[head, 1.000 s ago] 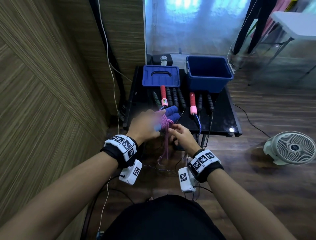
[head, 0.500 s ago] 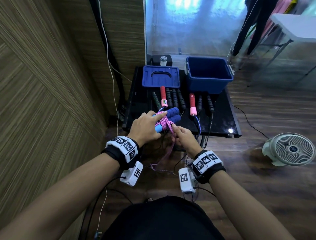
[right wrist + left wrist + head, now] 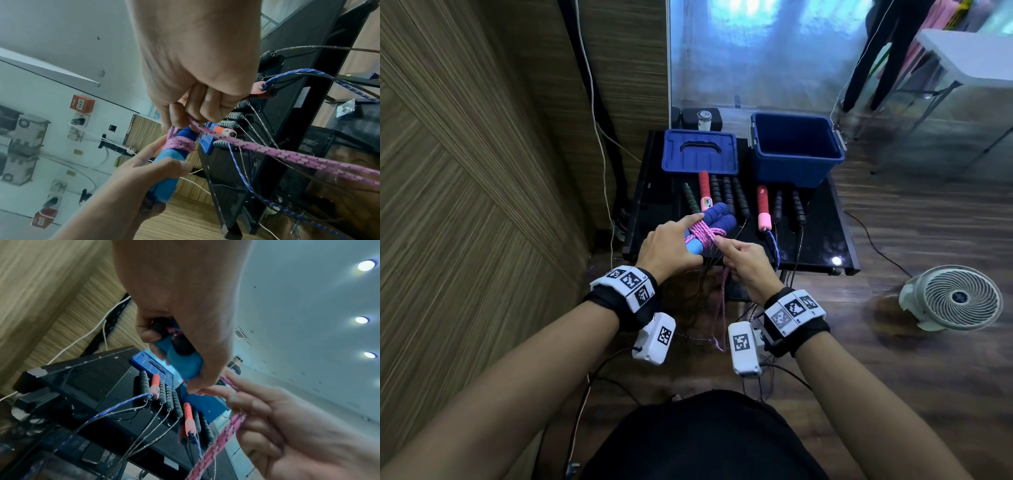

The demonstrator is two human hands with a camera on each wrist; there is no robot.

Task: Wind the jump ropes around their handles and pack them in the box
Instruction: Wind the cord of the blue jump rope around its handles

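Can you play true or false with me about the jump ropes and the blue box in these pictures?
1. The left hand holds the blue handles. True.
2. The pink rope is all wound up. False: a few turns sit on the handles, and a long loose length still hangs down.
3. The blue box is full of ropes. False: no rope shows inside it.
4. The right hand pinches the pink rope. True.
5. The lid sits on the box. False: it lies on the black table beside the box.
6. More handles lie on the table. True.
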